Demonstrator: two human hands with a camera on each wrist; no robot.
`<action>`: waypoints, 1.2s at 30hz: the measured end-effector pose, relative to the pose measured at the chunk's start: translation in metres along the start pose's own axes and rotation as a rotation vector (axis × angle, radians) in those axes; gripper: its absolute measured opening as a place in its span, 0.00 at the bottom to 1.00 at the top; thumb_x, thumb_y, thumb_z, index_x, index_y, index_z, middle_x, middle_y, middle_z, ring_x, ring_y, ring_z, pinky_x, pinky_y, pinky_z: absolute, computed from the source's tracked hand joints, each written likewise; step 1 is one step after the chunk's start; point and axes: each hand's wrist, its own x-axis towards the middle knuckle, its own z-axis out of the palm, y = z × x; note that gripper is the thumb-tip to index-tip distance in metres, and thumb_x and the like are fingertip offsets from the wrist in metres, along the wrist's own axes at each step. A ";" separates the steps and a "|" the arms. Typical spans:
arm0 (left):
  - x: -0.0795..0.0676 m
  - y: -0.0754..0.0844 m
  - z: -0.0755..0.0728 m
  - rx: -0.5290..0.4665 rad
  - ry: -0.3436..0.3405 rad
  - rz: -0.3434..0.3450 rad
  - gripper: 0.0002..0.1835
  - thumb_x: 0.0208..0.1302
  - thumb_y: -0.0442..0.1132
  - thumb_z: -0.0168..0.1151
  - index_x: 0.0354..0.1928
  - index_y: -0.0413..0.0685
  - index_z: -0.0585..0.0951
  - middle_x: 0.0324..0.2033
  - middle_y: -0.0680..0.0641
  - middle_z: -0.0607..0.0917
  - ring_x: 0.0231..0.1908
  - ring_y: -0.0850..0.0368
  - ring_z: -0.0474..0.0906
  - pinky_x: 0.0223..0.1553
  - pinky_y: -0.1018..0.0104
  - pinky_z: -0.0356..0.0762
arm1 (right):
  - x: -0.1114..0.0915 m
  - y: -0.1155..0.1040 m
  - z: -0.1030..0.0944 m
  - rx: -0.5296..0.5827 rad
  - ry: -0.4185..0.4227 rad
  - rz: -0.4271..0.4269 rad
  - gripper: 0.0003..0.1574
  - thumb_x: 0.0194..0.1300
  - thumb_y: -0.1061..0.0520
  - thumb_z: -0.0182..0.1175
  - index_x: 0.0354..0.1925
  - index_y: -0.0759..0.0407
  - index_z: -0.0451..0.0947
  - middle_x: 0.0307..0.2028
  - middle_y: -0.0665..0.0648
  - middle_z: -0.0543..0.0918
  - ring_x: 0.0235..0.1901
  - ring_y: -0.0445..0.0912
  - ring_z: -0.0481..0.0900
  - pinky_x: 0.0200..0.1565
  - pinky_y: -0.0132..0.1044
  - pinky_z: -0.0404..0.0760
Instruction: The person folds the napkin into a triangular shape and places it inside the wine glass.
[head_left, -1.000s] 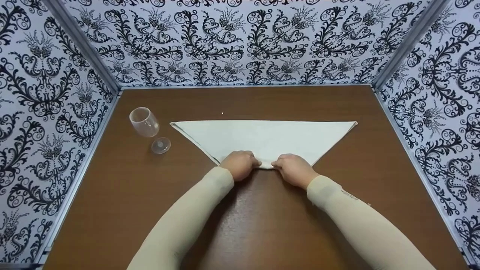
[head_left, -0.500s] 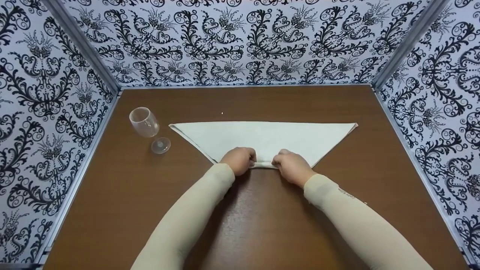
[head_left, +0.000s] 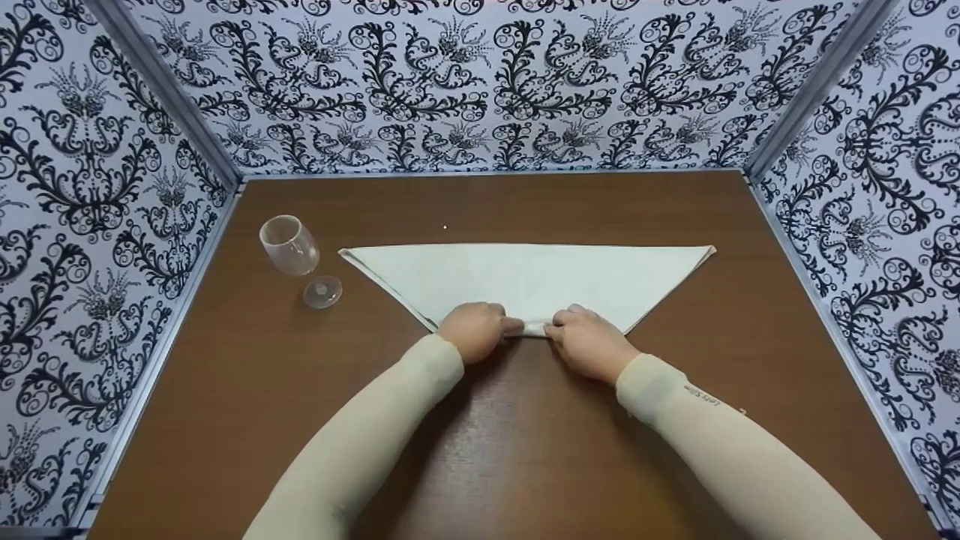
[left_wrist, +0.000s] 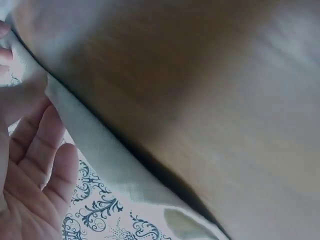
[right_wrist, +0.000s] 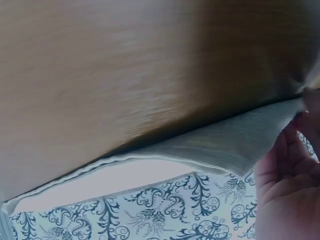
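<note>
A white cloth napkin (head_left: 525,277) lies on the table, wide at the far side and narrowing toward the person, with a small roll along its near edge. My left hand (head_left: 474,331) pinches the left part of that roll, thumb pointing inward. Opposite it, my right hand (head_left: 592,341) holds the right part, a short stretch of roll showing between the two. In the left wrist view the cloth (left_wrist: 100,140) passes by the curled fingers; the right wrist view has its folded layers (right_wrist: 225,135) meeting the right hand (right_wrist: 290,185). Some fingertips are hidden.
A clear wine glass (head_left: 291,247) stands left of the napkin's left corner. The brown wooden table (head_left: 525,450) is bounded at the back and sides by patterned panels (head_left: 465,82) with grey metal framing. A tiny white speck (head_left: 444,226) is behind the napkin.
Half a second ago the fingers were drawn back and bent over the near edge. Now both hands sit slightly nearer the person, left thumb stretched along the roll. The napkin has shifted only slightly.
</note>
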 end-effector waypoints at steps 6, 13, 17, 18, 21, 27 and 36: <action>0.001 -0.004 0.001 0.019 -0.072 0.045 0.16 0.69 0.45 0.71 0.58 0.66 0.85 0.41 0.47 0.85 0.39 0.47 0.85 0.41 0.51 0.85 | -0.003 0.005 -0.001 0.121 -0.040 0.006 0.25 0.74 0.59 0.63 0.68 0.53 0.81 0.48 0.58 0.84 0.45 0.53 0.81 0.49 0.50 0.83; 0.005 -0.008 0.007 0.005 -0.085 0.043 0.17 0.69 0.48 0.71 0.58 0.67 0.86 0.41 0.47 0.84 0.39 0.47 0.84 0.42 0.51 0.84 | 0.004 0.006 0.002 0.156 -0.047 0.014 0.23 0.74 0.56 0.65 0.65 0.54 0.84 0.52 0.57 0.84 0.49 0.53 0.84 0.53 0.50 0.84; 0.004 -0.008 0.007 -0.026 -0.092 0.039 0.19 0.68 0.48 0.72 0.60 0.69 0.84 0.42 0.47 0.84 0.40 0.48 0.84 0.41 0.51 0.84 | 0.006 0.006 0.002 0.136 -0.040 0.004 0.19 0.73 0.55 0.66 0.60 0.54 0.87 0.52 0.55 0.85 0.50 0.55 0.85 0.55 0.51 0.84; 0.004 -0.008 0.007 -0.030 -0.095 0.037 0.20 0.68 0.48 0.72 0.61 0.69 0.83 0.42 0.47 0.84 0.40 0.48 0.84 0.42 0.51 0.85 | 0.006 0.006 0.002 0.130 -0.039 0.004 0.19 0.73 0.55 0.67 0.60 0.54 0.87 0.52 0.55 0.86 0.51 0.55 0.86 0.55 0.52 0.84; 0.003 -0.007 0.007 -0.031 -0.100 0.026 0.23 0.68 0.47 0.71 0.64 0.72 0.82 0.44 0.47 0.84 0.42 0.47 0.84 0.44 0.51 0.85 | 0.007 0.005 0.000 0.131 -0.048 0.013 0.19 0.72 0.55 0.67 0.60 0.54 0.87 0.53 0.55 0.87 0.52 0.55 0.86 0.57 0.52 0.84; 0.004 -0.004 0.000 -0.046 -0.161 -0.026 0.27 0.72 0.47 0.68 0.70 0.78 0.79 0.44 0.49 0.83 0.41 0.49 0.82 0.46 0.53 0.84 | 0.008 0.007 0.000 0.145 -0.027 -0.003 0.21 0.69 0.56 0.70 0.60 0.56 0.87 0.52 0.57 0.88 0.50 0.56 0.84 0.54 0.51 0.84; 0.007 -0.005 0.003 -0.106 -0.121 -0.045 0.23 0.70 0.44 0.69 0.64 0.76 0.83 0.40 0.50 0.83 0.36 0.49 0.81 0.41 0.53 0.82 | 0.014 0.008 0.006 0.194 0.012 0.032 0.13 0.67 0.56 0.73 0.50 0.57 0.90 0.42 0.55 0.85 0.42 0.53 0.80 0.48 0.48 0.82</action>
